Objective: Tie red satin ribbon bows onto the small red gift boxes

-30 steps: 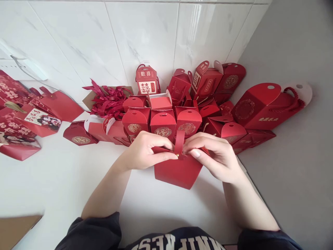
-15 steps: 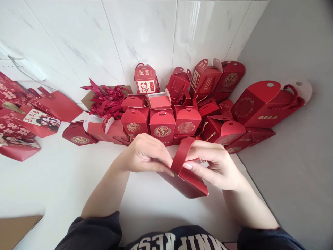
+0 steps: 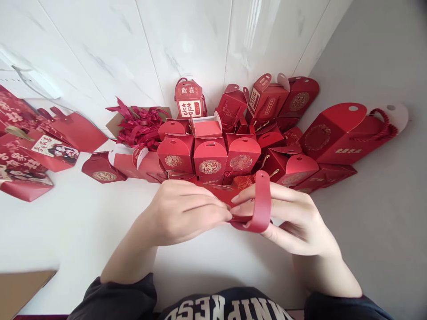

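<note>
Both of my hands hold one small red paper gift box just above the white table, in front of the pile of boxes. My left hand is closed, pinching the box's top edge with thumb and fingers. My right hand grips the other side, and the box's red ribbon handle loops over its fingers. Most of the box is hidden behind the two hands.
Several folded red gift boxes crowd the far corner against the white tiled wall. A bigger red box with a rope handle lies right. A cardboard tray of red ribbons and red paper bags sit left. Brown cardboard shows bottom left.
The box has been turned and tipped in my hands. Its ribbon handle, upright between my fingers before, now loops over my right fingers. Both hands have shifted slightly nearer to me.
</note>
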`<action>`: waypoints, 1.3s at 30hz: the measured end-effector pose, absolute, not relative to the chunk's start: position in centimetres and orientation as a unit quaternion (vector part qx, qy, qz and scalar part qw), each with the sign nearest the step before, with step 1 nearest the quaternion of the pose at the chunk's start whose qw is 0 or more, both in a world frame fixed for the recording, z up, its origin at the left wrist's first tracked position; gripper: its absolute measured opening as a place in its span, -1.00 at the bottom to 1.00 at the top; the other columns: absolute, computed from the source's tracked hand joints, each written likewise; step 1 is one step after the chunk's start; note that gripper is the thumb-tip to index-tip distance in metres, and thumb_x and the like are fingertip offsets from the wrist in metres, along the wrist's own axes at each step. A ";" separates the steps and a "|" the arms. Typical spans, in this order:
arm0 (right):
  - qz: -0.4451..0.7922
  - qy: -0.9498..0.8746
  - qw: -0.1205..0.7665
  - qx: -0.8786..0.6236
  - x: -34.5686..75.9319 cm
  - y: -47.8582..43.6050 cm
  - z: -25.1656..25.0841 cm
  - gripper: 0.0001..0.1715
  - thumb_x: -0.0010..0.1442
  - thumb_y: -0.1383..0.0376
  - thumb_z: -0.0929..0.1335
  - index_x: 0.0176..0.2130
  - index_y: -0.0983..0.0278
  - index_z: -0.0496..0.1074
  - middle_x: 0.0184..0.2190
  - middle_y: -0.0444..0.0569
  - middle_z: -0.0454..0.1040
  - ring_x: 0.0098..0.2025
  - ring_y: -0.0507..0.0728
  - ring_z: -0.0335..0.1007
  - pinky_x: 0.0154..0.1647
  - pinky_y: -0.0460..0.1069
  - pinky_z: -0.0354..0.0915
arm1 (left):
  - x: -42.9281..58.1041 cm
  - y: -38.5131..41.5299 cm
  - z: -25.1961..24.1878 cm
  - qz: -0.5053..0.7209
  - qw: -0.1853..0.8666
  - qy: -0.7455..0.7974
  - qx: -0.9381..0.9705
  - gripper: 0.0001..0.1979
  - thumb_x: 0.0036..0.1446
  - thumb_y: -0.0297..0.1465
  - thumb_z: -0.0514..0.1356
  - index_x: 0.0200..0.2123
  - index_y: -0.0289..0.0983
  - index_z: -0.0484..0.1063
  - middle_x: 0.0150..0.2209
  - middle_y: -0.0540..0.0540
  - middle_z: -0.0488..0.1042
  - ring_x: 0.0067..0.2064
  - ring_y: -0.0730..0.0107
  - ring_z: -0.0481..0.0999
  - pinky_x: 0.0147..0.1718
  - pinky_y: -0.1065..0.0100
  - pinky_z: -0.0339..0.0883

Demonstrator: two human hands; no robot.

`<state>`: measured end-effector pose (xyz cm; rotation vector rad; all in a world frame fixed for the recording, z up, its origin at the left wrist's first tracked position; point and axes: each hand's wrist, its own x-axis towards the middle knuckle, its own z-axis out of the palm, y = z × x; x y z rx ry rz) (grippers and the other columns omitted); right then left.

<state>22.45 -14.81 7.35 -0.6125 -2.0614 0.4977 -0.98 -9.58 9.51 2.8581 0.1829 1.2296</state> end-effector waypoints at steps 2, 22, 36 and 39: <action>0.181 -0.843 0.445 -0.244 22.7 -14.8 7.2 -0.71 0.25 0.42 0.36 -0.03 0.29 0.52 -0.12 0.10 0.50 -0.10 0.16 0.46 -0.10 0.06 0.42 | -1.1 -10.5 9.4 0.390 -0.017 0.085 0.917 -0.92 0.15 -0.56 0.27 -0.30 -0.30 0.51 -0.33 0.01 0.64 -0.27 0.44 0.64 -0.27 0.45 0.49; 0.245 -0.819 0.459 -0.242 22.4 -14.0 7.0 -0.80 0.25 0.47 0.37 -0.13 0.27 0.51 -0.23 0.00 0.54 -0.20 0.07 0.49 -0.22 -0.03 0.46 | -1.3 -12.8 10.0 0.347 -0.037 0.157 0.924 -0.86 0.28 -0.52 0.12 -0.23 -0.25 0.49 -0.26 0.01 0.65 -0.19 0.40 0.63 -0.24 0.40 0.44; 0.333 -0.809 0.429 -0.224 22.4 -13.6 6.6 -0.87 0.25 0.47 0.35 -0.19 0.30 0.47 -0.30 -0.01 0.48 -0.25 0.06 0.41 -0.27 -0.02 0.37 | -1.0 -12.2 10.1 0.339 -0.031 0.113 0.933 -0.86 0.28 -0.55 0.12 -0.30 -0.30 0.46 -0.29 0.00 0.65 -0.24 0.46 0.63 -0.29 0.44 0.45; 0.363 -0.808 0.406 -0.225 22.1 -13.5 6.7 -0.96 0.24 0.39 0.38 -0.23 0.30 0.42 -0.34 -0.03 0.41 -0.32 0.04 0.33 -0.32 -0.03 0.32 | -0.9 -11.9 9.9 0.342 -0.021 0.093 0.935 -0.86 0.27 -0.57 0.12 -0.29 -0.31 0.46 -0.31 -0.02 0.64 -0.27 0.44 0.63 -0.34 0.43 0.44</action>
